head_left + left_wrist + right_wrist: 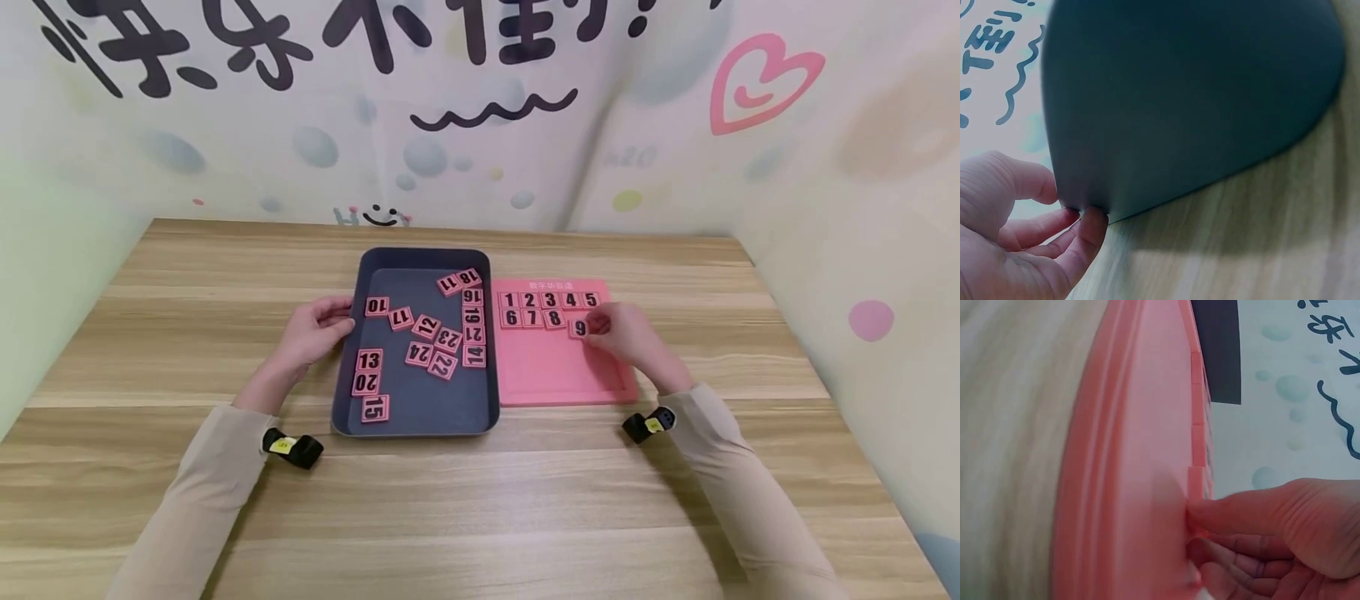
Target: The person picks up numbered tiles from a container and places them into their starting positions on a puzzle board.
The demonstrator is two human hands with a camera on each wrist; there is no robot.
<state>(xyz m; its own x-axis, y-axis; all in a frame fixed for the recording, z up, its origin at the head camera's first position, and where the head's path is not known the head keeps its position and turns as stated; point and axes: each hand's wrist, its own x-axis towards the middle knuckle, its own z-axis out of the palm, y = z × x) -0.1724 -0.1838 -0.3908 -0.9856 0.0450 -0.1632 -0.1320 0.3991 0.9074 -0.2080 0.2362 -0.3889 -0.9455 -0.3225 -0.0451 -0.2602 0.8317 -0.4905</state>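
My left hand (313, 333) holds the left side of a dark grey tray (420, 423); in the left wrist view its thumb is at the rim and its curled fingertips (1093, 219) are against the outer wall. Pink number tiles, such as the 13 tile (369, 360), lie scattered in the tray at various angles. My right hand (626, 337) pinches the 9 tile (578, 329) over the pink board (555, 375), just right of and slightly below the 8 tile (554, 318). Tiles 1 to 5 form the board's top row, with 6, 7 and 8 beneath.
The tray stands directly left of the board on a wood-grain table (525, 517). Behind is a printed backdrop (465, 183) with writing and bubbles. Black wrist cameras sit on both cuffs, including the left camera (294, 447).
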